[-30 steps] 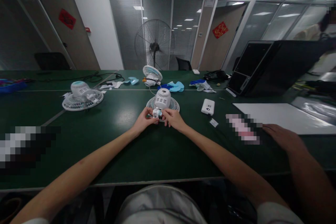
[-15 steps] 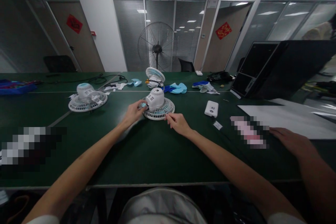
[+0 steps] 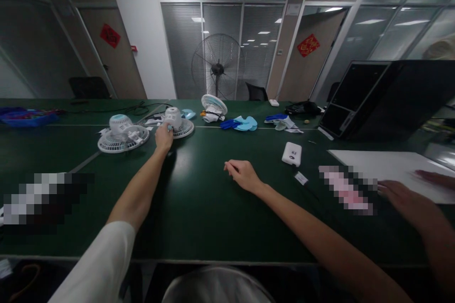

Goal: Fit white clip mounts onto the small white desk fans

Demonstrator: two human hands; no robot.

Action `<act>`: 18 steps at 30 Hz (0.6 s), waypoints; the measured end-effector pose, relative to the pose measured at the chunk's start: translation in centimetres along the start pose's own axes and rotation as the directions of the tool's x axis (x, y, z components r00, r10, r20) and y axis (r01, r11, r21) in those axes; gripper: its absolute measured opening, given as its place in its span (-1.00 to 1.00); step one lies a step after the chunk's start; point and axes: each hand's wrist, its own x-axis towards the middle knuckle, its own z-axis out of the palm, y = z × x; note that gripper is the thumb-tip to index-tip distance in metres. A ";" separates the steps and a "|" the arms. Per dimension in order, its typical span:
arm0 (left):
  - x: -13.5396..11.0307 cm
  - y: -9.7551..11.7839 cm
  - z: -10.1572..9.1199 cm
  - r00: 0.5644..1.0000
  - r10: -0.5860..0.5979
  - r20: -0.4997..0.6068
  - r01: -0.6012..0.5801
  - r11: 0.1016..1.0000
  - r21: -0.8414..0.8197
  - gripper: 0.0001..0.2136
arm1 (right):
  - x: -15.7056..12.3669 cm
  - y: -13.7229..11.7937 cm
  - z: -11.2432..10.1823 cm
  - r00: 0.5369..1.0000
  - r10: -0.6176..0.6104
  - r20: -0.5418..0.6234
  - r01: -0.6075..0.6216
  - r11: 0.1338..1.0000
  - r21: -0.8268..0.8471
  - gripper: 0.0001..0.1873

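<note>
My left hand is stretched out to the far left, its fingers closed on the near side of a white fan head. This fan head lies grille down, with its rounded motor housing on top; the fingers hide part of it. A bit of pale blue shows at the fingertips. Left of that hand, a second white fan head rests grille down with clear plastic on it. My right hand rests over the table with curled fingers, and I see nothing in them.
A third small fan stands farther back, beside light blue fan blades. A white power bank lies right of my right hand. A black computer case stands at the right. Another person's hand is by a blurred-out object.
My left hand has carried the fan head left and away from me, beside the second one. My right hand has parted from its rim and stays nearly in place.
</note>
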 end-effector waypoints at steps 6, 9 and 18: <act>2.2 0.4 0.4 0.998 0.041 0.057 -0.044 0.997 0.057 -0.65 | 0.0 0.3 0.1 1.000 -0.012 0.028 0.012 1.000 -0.002 -0.56; 1.4 -1.9 -1.4 0.996 0.087 0.033 -0.090 0.989 0.118 -0.63 | 0.0 0.4 0.1 0.999 -0.020 0.026 0.020 1.000 -0.016 -0.58; -0.9 -11.3 -7.9 0.992 0.106 -0.070 -0.069 0.912 0.404 -0.63 | 0.2 0.0 0.2 0.998 -0.054 0.033 0.056 0.997 -0.052 -0.60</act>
